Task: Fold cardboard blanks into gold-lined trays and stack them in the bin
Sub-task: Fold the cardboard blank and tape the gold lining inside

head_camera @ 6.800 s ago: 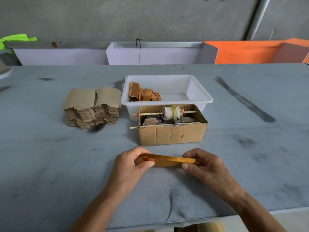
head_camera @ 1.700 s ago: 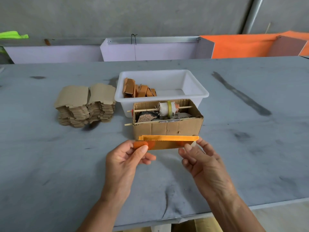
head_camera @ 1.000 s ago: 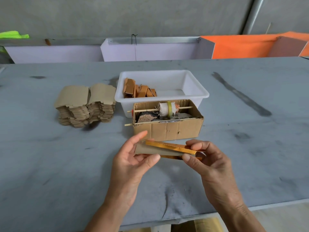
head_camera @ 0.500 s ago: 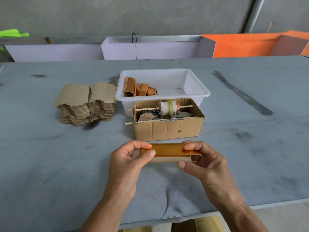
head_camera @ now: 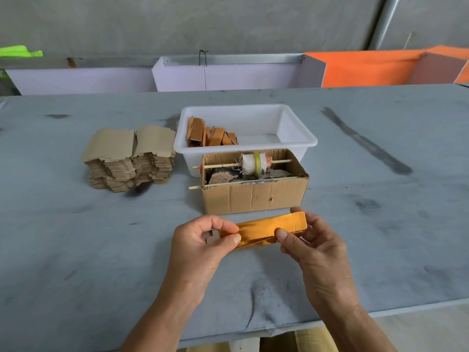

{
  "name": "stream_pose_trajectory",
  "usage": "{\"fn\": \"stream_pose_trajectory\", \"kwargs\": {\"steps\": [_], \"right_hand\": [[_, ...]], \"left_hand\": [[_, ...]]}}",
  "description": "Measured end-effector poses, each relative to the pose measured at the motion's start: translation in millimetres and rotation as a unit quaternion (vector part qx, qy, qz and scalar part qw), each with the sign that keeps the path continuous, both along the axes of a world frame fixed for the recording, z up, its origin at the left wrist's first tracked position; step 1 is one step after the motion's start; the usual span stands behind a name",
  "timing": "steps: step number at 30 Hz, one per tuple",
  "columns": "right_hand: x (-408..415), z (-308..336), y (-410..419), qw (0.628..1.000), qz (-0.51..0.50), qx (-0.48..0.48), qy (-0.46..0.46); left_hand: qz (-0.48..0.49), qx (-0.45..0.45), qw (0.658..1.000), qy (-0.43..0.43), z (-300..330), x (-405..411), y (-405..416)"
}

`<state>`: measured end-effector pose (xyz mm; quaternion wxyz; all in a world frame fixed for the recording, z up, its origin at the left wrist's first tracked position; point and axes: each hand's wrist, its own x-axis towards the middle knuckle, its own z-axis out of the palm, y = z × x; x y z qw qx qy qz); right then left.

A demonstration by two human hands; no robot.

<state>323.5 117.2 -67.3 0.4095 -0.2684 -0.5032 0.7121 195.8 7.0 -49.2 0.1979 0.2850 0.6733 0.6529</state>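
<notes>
1. No legible text, label, brand, number or sign was found on any surface in view.

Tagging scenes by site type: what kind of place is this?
Likely a small packaging workshop, hand assembly: a stack of blanks on a worn grey bench, folded trays in a white bin, bare concrete wall behind.
</notes>
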Motion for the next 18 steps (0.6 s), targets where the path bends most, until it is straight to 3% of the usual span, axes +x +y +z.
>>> {"fn": "stream_pose_trajectory", "kwargs": {"steps": [6, 10, 15, 18], "right_hand": [[-1.0, 1.8, 0.3, 0.999, -0.026, -0.007, -0.024], [-3.0, 0.0, 0.7, 0.999, -0.023, -0.029, -0.033], [-4.6, -5.8, -1.5, 0.997, -0.007, -0.075, -0.032], [-5.4, -6.9, -4.8, 0.993, 0.01, -0.114, -0.02]], "left_hand": [[-0.032, -0.006, 0.999, 0.006, -3.2, 5.4, -2.2], [0.018, -0.038, 0.997, 0.062, -8.0, 7.8, 3.2], [0.036, -0.013, 0.998, -0.047, -10.2, 4.9, 6.8], [0.042, -0.015, 0.997, -0.064, -10.7, 3.7, 8.1]]}}
